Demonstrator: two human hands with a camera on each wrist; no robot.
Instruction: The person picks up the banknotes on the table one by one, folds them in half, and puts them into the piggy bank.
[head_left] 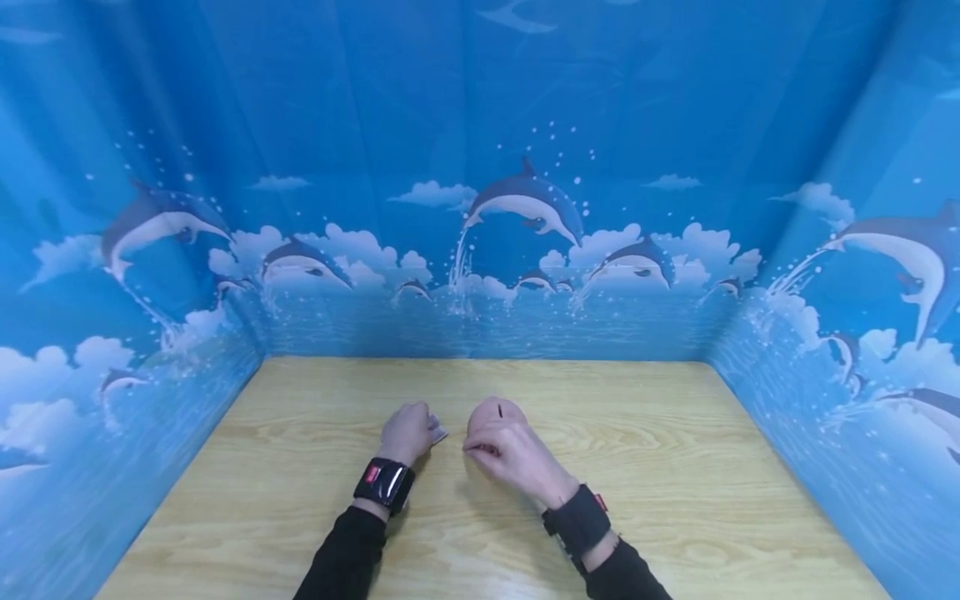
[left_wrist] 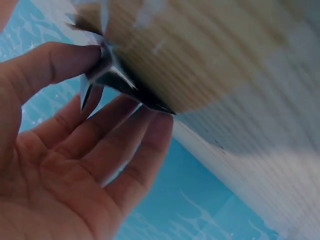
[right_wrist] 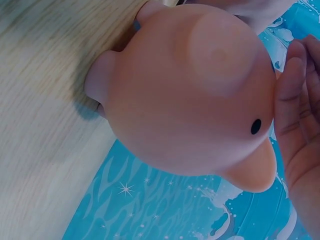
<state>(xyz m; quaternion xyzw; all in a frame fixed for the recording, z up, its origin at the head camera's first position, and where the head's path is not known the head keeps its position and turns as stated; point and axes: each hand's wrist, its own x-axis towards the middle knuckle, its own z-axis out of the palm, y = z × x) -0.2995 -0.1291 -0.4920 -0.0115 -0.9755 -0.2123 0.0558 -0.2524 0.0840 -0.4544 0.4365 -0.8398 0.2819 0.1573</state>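
Observation:
A pink piggy bank [head_left: 483, 415] with a dark slot in its top stands on the table. Its round snout, one black eye and an ear face the right wrist camera. My right hand [head_left: 513, 456] overlaps its near side in the head view, fingers loosely bent and thumb close to the fingertips. In the right wrist view those fingers [right_wrist: 290, 95] lie right at the top of the pig's head. To the left, my left hand [head_left: 407, 433] pinches a thin, folded, shiny sheet [left_wrist: 120, 82] between thumb and fingers, low over the table.
The light wood-grain table [head_left: 637, 467] spreads under both hands. A blue curtain [head_left: 375, 125] printed with dolphins and clouds encloses it at the back and on both sides. Black bands circle both wrists.

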